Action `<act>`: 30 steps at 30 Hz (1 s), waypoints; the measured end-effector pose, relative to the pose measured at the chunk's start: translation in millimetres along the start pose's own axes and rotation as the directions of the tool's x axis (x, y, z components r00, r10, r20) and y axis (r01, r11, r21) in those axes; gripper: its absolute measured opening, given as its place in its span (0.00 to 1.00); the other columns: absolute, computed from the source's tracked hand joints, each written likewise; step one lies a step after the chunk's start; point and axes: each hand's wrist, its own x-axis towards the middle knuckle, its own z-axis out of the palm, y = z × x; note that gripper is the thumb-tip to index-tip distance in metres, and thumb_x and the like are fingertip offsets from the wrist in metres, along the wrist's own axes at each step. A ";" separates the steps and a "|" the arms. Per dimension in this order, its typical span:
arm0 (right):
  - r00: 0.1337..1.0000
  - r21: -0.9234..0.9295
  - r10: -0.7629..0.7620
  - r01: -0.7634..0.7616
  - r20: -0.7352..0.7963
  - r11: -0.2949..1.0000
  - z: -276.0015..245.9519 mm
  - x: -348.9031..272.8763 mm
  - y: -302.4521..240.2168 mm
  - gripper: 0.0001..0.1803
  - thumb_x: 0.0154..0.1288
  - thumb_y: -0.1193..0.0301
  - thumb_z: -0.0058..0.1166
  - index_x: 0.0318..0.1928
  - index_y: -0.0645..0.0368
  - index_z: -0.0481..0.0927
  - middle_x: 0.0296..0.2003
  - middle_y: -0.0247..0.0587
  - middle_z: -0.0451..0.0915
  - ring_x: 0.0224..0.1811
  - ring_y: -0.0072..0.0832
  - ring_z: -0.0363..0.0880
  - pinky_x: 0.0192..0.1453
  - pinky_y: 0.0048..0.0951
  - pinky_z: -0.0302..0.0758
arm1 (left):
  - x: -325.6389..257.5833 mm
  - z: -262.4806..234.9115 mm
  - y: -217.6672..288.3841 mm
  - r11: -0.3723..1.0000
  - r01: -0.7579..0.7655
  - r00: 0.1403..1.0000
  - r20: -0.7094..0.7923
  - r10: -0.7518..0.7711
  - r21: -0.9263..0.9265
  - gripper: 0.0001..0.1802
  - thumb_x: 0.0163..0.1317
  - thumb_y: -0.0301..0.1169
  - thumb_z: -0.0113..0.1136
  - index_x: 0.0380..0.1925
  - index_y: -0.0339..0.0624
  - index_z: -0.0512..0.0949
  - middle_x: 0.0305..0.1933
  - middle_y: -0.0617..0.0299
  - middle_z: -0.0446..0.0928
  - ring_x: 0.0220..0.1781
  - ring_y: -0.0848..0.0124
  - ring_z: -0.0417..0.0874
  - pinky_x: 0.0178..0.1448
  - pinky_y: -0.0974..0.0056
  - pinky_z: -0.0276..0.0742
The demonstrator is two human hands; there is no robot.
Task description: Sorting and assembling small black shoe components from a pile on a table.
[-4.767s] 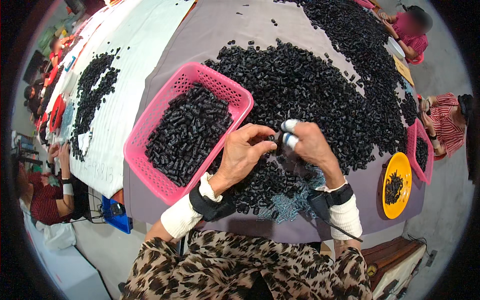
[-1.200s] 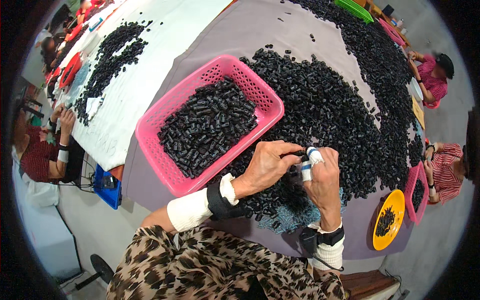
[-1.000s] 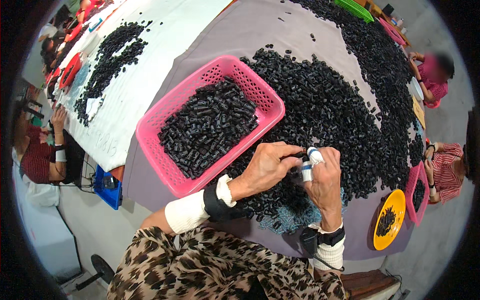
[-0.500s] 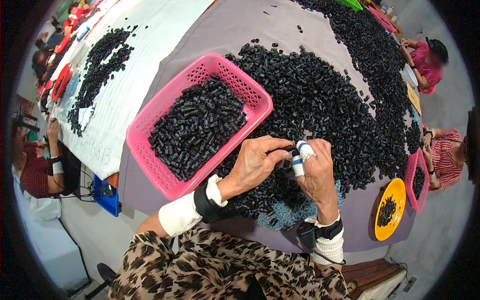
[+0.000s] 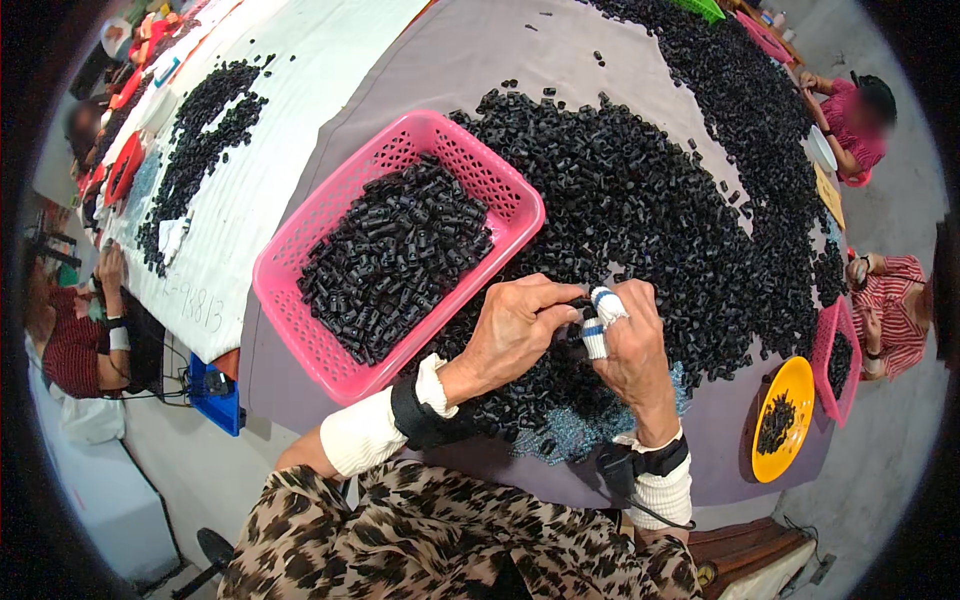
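Note:
My left hand (image 5: 512,325) pinches a small black plastic piece (image 5: 579,301) between thumb and fingertips. Close against it, my right hand (image 5: 637,345) is closed at the same spot, with white, blue-striped covers on its thumb and a finger. Its fingers hide most of what it grips, which looks like another small black piece. Both hands are over a wide heap of black plastic pieces (image 5: 640,210). Left of them, a pink basket (image 5: 447,312) holds many longer black pieces. Small clear-blue beads (image 5: 570,432) lie below my hands at the table's near edge.
A yellow plate (image 5: 798,410) with black bits and another pink basket (image 5: 847,390) stand at the right edge. At left is a white-covered table (image 5: 270,130) with more black pieces, and a blue tray (image 5: 213,405) below. Several people sit around the tables.
My hands stay nearly in place, with slight finger movement around the pieces. At the far right, a co-worker's hands have moved apart.

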 end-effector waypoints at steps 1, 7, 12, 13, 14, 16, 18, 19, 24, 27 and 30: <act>1.000 0.014 -0.019 0.019 0.010 1.000 -1.6 0.7 1.8 0.18 0.37 0.80 0.60 0.34 0.70 0.74 0.33 0.50 0.72 0.37 0.46 0.71 0.44 0.44 0.68 | 0.0 0.9 -0.4 1.000 0.001 1.000 0.003 -0.001 -0.012 0.11 0.58 0.25 0.61 0.41 0.35 0.82 0.30 0.57 0.79 0.33 0.71 0.77 0.38 0.67 0.72; 0.999 0.044 -0.037 0.036 0.009 0.998 1.5 -1.9 7.4 0.15 0.37 0.81 0.60 0.31 0.69 0.73 0.33 0.49 0.72 0.37 0.47 0.71 0.42 0.44 0.67 | 0.0 4.3 -4.2 1.000 -0.017 1.000 -0.005 0.017 0.015 0.11 0.57 0.24 0.61 0.41 0.35 0.82 0.30 0.57 0.79 0.32 0.71 0.77 0.38 0.67 0.72; 1.000 0.013 -0.002 0.002 -0.016 1.000 4.6 -4.9 3.2 0.16 0.36 0.81 0.61 0.31 0.69 0.73 0.33 0.50 0.72 0.37 0.47 0.71 0.42 0.43 0.67 | -0.5 3.5 0.1 1.000 -0.014 1.000 -0.018 0.014 0.013 0.11 0.57 0.24 0.61 0.41 0.35 0.82 0.30 0.57 0.79 0.32 0.70 0.77 0.38 0.67 0.72; 1.000 0.002 -0.006 0.006 -0.005 1.000 5.3 -5.8 3.1 0.18 0.35 0.81 0.61 0.32 0.69 0.73 0.33 0.50 0.72 0.37 0.47 0.71 0.42 0.43 0.67 | -1.2 3.3 -1.1 1.000 -0.018 1.000 -0.016 0.019 0.022 0.11 0.57 0.24 0.61 0.41 0.34 0.82 0.29 0.57 0.79 0.32 0.70 0.78 0.37 0.67 0.72; 1.000 -0.012 -0.008 0.008 0.006 1.000 5.1 -6.4 3.0 0.19 0.34 0.81 0.62 0.33 0.69 0.74 0.33 0.50 0.72 0.38 0.47 0.71 0.42 0.43 0.67 | -1.5 3.4 -1.9 0.999 -0.024 1.000 -0.013 0.024 0.029 0.11 0.57 0.24 0.61 0.41 0.34 0.82 0.29 0.57 0.79 0.31 0.69 0.78 0.37 0.67 0.73; 0.999 0.000 -0.023 0.023 0.028 1.000 1.1 -4.0 3.7 0.20 0.33 0.81 0.62 0.34 0.69 0.74 0.34 0.50 0.71 0.38 0.47 0.71 0.43 0.43 0.68 | -0.7 3.4 -2.9 0.998 -0.049 0.999 -0.015 0.049 0.042 0.12 0.57 0.24 0.61 0.41 0.34 0.82 0.29 0.56 0.79 0.31 0.69 0.78 0.37 0.67 0.73; 0.998 0.010 -0.036 0.035 0.051 0.999 -2.7 -3.9 6.2 0.22 0.32 0.82 0.63 0.35 0.69 0.74 0.34 0.49 0.71 0.38 0.47 0.70 0.43 0.43 0.68 | -1.1 4.9 -3.1 0.996 -0.072 0.997 -0.016 0.073 0.052 0.12 0.56 0.23 0.62 0.41 0.35 0.82 0.29 0.56 0.79 0.31 0.69 0.79 0.36 0.66 0.73; 0.997 0.023 -0.058 0.057 0.060 0.998 -3.4 -4.6 7.9 0.22 0.32 0.82 0.63 0.35 0.69 0.74 0.34 0.49 0.71 0.37 0.46 0.70 0.43 0.43 0.68 | -1.7 5.5 -3.4 0.995 -0.081 0.997 -0.013 0.082 0.056 0.12 0.56 0.23 0.62 0.41 0.35 0.82 0.29 0.55 0.79 0.31 0.68 0.79 0.36 0.66 0.73; 0.990 0.040 -0.119 0.116 0.069 0.992 -2.9 -4.7 12.1 0.23 0.32 0.81 0.64 0.35 0.69 0.73 0.33 0.49 0.70 0.36 0.45 0.70 0.42 0.43 0.68 | -3.0 7.0 -3.5 0.991 -0.109 0.993 -0.040 0.113 0.082 0.12 0.54 0.22 0.63 0.41 0.35 0.83 0.29 0.55 0.79 0.30 0.67 0.79 0.36 0.66 0.74; 0.989 0.047 -0.118 0.114 0.092 0.992 -1.5 -5.2 12.3 0.22 0.33 0.82 0.63 0.35 0.69 0.73 0.33 0.49 0.70 0.36 0.45 0.69 0.42 0.43 0.68 | -2.7 6.8 -6.5 0.983 -0.160 0.985 -0.050 0.165 0.089 0.12 0.54 0.22 0.63 0.41 0.35 0.83 0.30 0.54 0.80 0.31 0.66 0.80 0.36 0.66 0.75; 0.989 0.046 -0.119 0.115 0.083 0.992 1.2 -3.4 11.5 0.21 0.34 0.82 0.63 0.35 0.69 0.72 0.33 0.50 0.70 0.36 0.46 0.69 0.42 0.43 0.68 | -3.6 7.5 -10.4 0.986 -0.138 0.988 -0.062 0.145 0.098 0.12 0.54 0.21 0.62 0.41 0.35 0.82 0.31 0.53 0.80 0.32 0.65 0.81 0.37 0.65 0.76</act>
